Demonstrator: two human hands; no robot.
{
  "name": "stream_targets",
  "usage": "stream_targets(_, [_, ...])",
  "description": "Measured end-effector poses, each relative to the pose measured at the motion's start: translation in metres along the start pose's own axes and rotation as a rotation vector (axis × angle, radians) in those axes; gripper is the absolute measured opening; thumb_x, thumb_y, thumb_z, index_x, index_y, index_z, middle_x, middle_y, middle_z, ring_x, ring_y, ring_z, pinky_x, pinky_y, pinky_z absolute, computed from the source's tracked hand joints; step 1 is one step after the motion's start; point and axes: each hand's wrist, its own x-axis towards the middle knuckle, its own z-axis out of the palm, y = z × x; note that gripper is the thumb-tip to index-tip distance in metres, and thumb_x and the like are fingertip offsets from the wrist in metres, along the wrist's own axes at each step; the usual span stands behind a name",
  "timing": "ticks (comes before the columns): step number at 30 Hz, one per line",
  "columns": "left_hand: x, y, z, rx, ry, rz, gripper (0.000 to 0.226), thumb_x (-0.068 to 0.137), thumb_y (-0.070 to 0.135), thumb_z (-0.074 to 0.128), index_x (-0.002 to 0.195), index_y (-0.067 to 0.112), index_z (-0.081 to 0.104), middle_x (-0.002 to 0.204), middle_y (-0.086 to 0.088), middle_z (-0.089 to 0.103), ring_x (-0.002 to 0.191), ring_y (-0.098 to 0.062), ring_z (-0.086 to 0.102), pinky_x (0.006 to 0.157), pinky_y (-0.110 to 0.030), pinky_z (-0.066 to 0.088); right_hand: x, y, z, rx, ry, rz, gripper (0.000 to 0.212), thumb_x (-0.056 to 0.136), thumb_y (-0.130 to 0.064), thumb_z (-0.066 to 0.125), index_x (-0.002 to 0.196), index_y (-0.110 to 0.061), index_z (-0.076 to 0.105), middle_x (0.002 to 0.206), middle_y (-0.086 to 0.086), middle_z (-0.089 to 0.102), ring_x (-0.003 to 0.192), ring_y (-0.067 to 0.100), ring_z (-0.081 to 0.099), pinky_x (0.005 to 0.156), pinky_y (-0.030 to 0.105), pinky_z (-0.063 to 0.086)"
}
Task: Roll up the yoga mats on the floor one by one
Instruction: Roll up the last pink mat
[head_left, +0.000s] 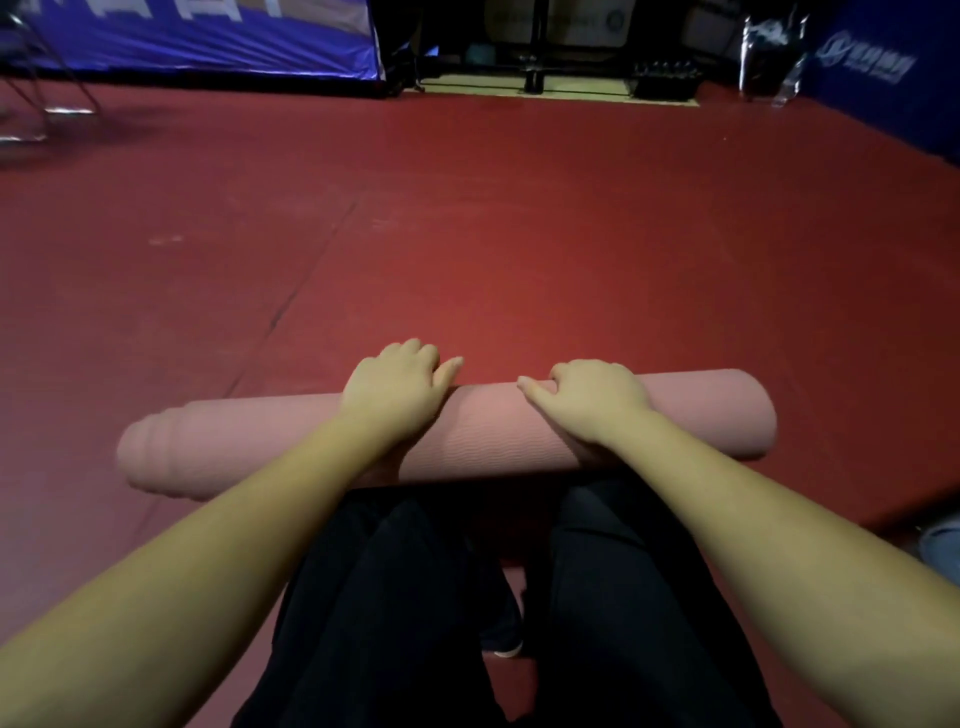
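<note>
Your left hand (397, 387) and right hand (589, 397) rest side by side atop the rolled mat (483, 436), fingers curled over its far side, pressing it to the floor (519, 234).

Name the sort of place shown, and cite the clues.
Probably a gym or sports hall: red sports flooring, a rolled pink yoga mat, blue banner barriers and what looks like a dumbbell rack.
</note>
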Motion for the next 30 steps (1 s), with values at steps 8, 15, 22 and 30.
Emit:
stream_targets(8, [-0.061, -0.009, 0.039, 0.337, 0.064, 0.214, 0.113, 0.054, 0.082, 0.065, 0.138, 0.011, 0.041, 0.138, -0.019, 0.052, 0.123, -0.043, 0.050, 0.099, -0.068, 0.036, 0.019, -0.001, -0.007, 0.071, -0.171, 0.039, 0.080, 0.091, -0.075, 0.019, 0.112, -0.015, 0.069, 0.120, 0.010, 0.066, 0.111, 0.031, 0.060, 0.087, 0.039, 0.047])
stream_targets(15, [-0.043, 0.001, 0.012, 0.377, -0.075, 0.204, 0.112, 0.069, 0.073, 0.065, 0.152, 0.023, 0.010, 0.149, -0.012, 0.033, 0.129, -0.035, 0.039, 0.104, -0.055, 0.034, 0.023, -0.001, -0.027, 0.114, -0.295, 0.073, 0.080, 0.095, -0.068, 0.022, 0.128, -0.007, 0.062, 0.137, 0.016, 0.057, 0.121, 0.032, 0.055, 0.097, 0.041, 0.044])
stream_targets(22, [-0.047, 0.004, -0.026, 0.259, -0.141, 0.244, 0.118, 0.061, 0.081, 0.065, 0.152, 0.026, 0.014, 0.144, 0.000, 0.042, 0.126, -0.027, 0.045, 0.101, -0.047, 0.042, 0.022, 0.002, -0.055, 0.165, -0.488, 0.056, 0.069, 0.100, -0.059, 0.024, 0.140, -0.010, 0.052, 0.152, 0.013, 0.042, 0.136, 0.030, 0.043, 0.109, 0.040, 0.032])
stream_targets(30, [-0.041, 0.005, -0.021, 0.125, -0.294, 0.182, 0.113, 0.056, 0.076, 0.073, 0.147, 0.030, 0.025, 0.146, 0.005, 0.044, 0.128, -0.026, 0.044, 0.101, -0.049, 0.040, 0.030, 0.007, -0.035, 0.212, -0.521, 0.066, 0.074, 0.096, -0.068, 0.031, 0.143, -0.014, 0.049, 0.153, 0.010, 0.041, 0.139, 0.027, 0.040, 0.113, 0.039, 0.030])
